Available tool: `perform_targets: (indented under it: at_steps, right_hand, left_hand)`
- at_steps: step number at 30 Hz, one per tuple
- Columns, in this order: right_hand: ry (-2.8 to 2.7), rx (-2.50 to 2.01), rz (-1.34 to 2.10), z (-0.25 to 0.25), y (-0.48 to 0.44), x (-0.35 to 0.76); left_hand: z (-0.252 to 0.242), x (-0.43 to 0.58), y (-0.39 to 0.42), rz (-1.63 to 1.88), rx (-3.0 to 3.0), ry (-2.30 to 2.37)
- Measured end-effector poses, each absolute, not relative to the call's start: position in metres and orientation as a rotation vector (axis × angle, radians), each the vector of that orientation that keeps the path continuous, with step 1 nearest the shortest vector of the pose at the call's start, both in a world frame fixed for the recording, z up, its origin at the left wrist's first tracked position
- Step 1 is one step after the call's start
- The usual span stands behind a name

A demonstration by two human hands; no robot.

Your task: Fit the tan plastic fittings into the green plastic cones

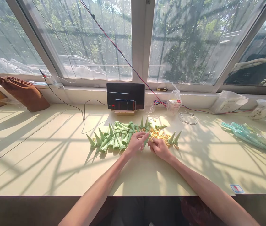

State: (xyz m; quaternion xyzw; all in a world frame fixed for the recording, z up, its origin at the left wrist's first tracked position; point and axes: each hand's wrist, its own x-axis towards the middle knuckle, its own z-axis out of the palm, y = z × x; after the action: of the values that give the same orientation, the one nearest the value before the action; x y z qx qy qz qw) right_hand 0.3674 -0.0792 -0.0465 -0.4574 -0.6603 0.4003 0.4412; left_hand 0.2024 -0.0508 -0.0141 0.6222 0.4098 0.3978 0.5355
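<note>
From my remote seat I look down on a pale yellow table set against a sunlit window. Both bare forearms reach in from the bottom edge and meet near the middle of the table. The left hand has its grip narrowed around a single green cone, fingertips pinched on it, with the cone pointing down toward the table between the two hands. The right hand sits just beside it, its grip closed small on a tan piece held at the fingertips, nearly touching the cone. Just left of the hands lies a pile of green cones, some stacked on their sides and some standing point up. Just behind the right hand is a heap of small tan pieces with a few more cones standing at its right edge. Further back, a black tablet leans at the windowsill with a phone propped in front of it. A knotted plastic bag and a coil of wire sit to the right of them. A brown cloth bag lies far left, and a packet of teal parts lies far right, well apart from the hands.
</note>
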Motion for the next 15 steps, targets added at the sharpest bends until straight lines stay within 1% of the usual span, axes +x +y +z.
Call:
perform_targets:
  at_steps: [5,9,15]
  right_hand:
    - [-1.438,-1.057,1.353,-0.038,-0.08,0.366]
    - [-1.222,-0.91,1.647,-0.034,-0.08,0.369]
    - [-1.063,-0.689,1.808,-0.039,-0.076,0.373]
  left_hand:
    - [-0.02,0.203,-0.048,0.968,1.493,0.951]
    - [-0.023,0.205,-0.046,1.016,1.489,0.911]
    - [-0.023,0.207,-0.047,1.045,1.455,0.847]
